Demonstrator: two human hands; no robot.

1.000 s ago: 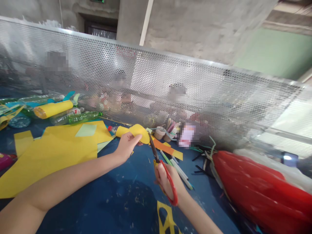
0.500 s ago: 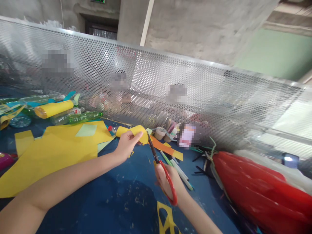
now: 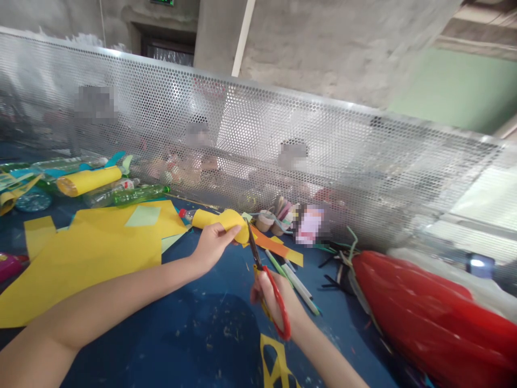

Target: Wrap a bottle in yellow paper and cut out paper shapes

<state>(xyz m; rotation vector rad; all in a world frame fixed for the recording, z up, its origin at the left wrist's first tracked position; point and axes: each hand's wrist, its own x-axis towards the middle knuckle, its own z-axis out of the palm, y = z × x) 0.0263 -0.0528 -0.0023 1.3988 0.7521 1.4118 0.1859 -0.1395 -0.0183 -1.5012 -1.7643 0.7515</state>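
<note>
Near the middle of the blue table, my left hand (image 3: 212,245) pinches a small piece of yellow paper (image 3: 241,230) with a rounded edge. My right hand (image 3: 274,296) is closed round the red and yellow handles of a pair of scissors (image 3: 253,248). Their dark blades point up and reach the right edge of the paper. Just behind my left hand lies a bottle with a red cap (image 3: 184,214), wrapped in yellow paper and partly hidden by the hand.
Large yellow sheets (image 3: 121,237) cover the left. Plastic bottles (image 3: 141,194) lie behind them. Markers (image 3: 299,285) and orange strips (image 3: 269,241) are right of the scissors, then a red plastic bag (image 3: 428,307). Cut yellow scrap (image 3: 277,364) lies in front. A perforated metal screen (image 3: 250,134) stands behind.
The yellow paper has turned slightly and shifted a little right and down with my left hand. The scissors have moved slightly, their blades still at the paper's edge.
</note>
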